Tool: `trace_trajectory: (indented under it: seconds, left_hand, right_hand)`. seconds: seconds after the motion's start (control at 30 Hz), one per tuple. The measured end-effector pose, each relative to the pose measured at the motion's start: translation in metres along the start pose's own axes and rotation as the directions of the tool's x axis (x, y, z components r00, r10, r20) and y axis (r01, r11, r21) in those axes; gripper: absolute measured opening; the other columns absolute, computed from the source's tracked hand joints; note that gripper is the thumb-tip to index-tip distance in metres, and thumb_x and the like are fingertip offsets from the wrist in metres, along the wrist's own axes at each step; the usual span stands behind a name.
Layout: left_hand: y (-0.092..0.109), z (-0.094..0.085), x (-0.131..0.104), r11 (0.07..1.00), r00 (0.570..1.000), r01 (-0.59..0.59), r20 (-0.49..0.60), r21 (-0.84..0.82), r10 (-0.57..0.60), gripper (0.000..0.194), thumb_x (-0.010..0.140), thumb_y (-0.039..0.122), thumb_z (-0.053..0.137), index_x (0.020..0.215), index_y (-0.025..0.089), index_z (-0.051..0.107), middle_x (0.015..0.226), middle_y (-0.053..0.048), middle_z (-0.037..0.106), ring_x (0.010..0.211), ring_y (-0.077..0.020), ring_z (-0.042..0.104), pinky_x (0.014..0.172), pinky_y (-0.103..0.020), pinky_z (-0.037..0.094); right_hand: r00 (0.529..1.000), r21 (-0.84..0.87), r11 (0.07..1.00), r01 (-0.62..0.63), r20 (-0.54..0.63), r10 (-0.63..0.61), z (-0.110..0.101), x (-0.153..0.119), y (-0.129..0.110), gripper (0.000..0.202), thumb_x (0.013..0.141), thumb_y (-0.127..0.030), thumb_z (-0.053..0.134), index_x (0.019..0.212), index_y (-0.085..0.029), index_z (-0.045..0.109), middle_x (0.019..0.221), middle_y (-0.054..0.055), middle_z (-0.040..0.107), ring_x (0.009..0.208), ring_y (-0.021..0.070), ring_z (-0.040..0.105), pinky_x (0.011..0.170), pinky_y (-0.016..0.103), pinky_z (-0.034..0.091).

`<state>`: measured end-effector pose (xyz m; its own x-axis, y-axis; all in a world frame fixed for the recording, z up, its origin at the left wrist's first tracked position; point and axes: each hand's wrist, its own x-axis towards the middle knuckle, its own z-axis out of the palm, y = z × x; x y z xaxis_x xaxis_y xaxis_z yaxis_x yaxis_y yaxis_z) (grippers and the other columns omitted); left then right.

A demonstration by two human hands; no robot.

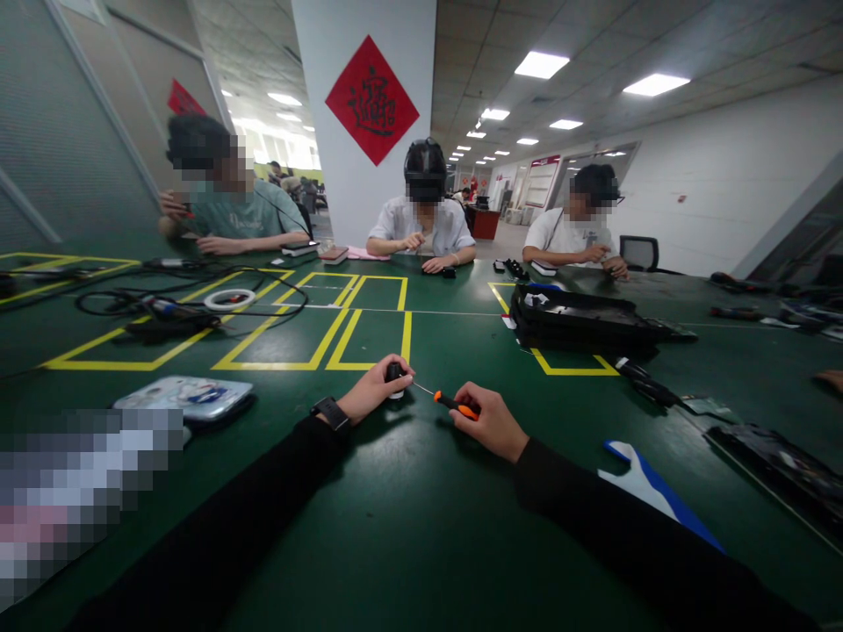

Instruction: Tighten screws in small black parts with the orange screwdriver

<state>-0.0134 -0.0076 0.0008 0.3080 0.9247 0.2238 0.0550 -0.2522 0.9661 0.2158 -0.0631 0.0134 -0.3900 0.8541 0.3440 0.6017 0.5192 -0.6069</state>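
So the left hand has its fingers pinched around a small black part, just above the green table or resting on it, can't tell which. The right hand has its fingers wrapped on the orange-and-black screwdriver, shaft pointing at the part. Whether the tip is seated is too small to see. Progress-wise, I'd call it mid-job: part gripped, driver lined up, but no loose piece or screw shows beside it, so how much is left is anyone's guess.

Room's decent: bare green runs between the forearms. Right elbow's the tight side, with a blue-and-white thing near that sleeve. The patterned case sits left of the left wrist, and the black tray is well past the right hand. 3 people sit along the far edge; the near edge isn't visible.
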Motion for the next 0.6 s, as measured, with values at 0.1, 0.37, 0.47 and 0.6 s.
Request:
trace_trajectory:
  seconds: [0.1, 0.37, 0.47, 0.6]
  left_hand:
    - [-0.001, 0.001, 0.0, 0.999, 1.0, -0.005, -0.022, 0.04, 0.006, 0.025, 0.07, 0.035, 0.058, 0.085, 0.018, 0.049, 0.087, -0.001, 0.058, 0.074, -0.0107, 0.053, 0.072, -0.026, 0.042]
    - [-0.008, 0.003, 0.0, 0.98, 0.995, -0.034, -0.086, 0.194, 0.052, 0.027, 0.074, 0.039, 0.053, 0.091, 0.019, 0.047, 0.087, 0.0, 0.055, 0.075, -0.0114, 0.051, 0.067, -0.025, 0.042]
    - [-0.01, 0.003, 0.001, 0.971, 0.992, -0.057, -0.096, 0.23, 0.081, 0.025, 0.075, 0.038, 0.052, 0.09, 0.019, 0.046, 0.09, -0.001, 0.055, 0.079, -0.0122, 0.051, 0.07, -0.025, 0.042]
    - [-0.013, 0.001, 0.003, 0.969, 0.987, -0.056, -0.131, 0.241, 0.09, 0.024, 0.076, 0.038, 0.05, 0.091, 0.019, 0.046, 0.093, -0.002, 0.055, 0.081, -0.0125, 0.051, 0.07, -0.025, 0.042]
  right_hand:
    - [1.0, -0.027, 1.0, -0.006, 0.002, 0.006, 0.002, 0.0, 0.003, 0.015, 0.074, -0.029, 0.056, 0.082, -0.017, 0.053, 0.073, 0.0, 0.054, 0.062, 0.0105, 0.046, 0.057, 0.022, 0.035]
    - [0.998, 0.018, 1.0, -0.011, -0.065, 0.012, 0.007, 0.005, 0.014, 0.027, 0.073, -0.032, 0.059, 0.095, -0.018, 0.055, 0.091, 0.004, 0.055, 0.083, 0.0146, 0.05, 0.074, 0.028, 0.04]
    - [0.999, 0.008, 1.0, 0.007, -0.043, -0.007, 0.009, 0.009, 0.016, 0.027, 0.079, -0.032, 0.053, 0.102, -0.018, 0.054, 0.095, 0.005, 0.055, 0.088, 0.0156, 0.049, 0.079, 0.031, 0.039]
    - [0.999, -0.041, 0.999, 0.032, -0.015, -0.033, 0.011, 0.016, 0.019, 0.024, 0.087, -0.027, 0.038, 0.093, -0.018, 0.06, 0.091, 0.005, 0.056, 0.088, 0.0157, 0.047, 0.082, 0.033, 0.036]
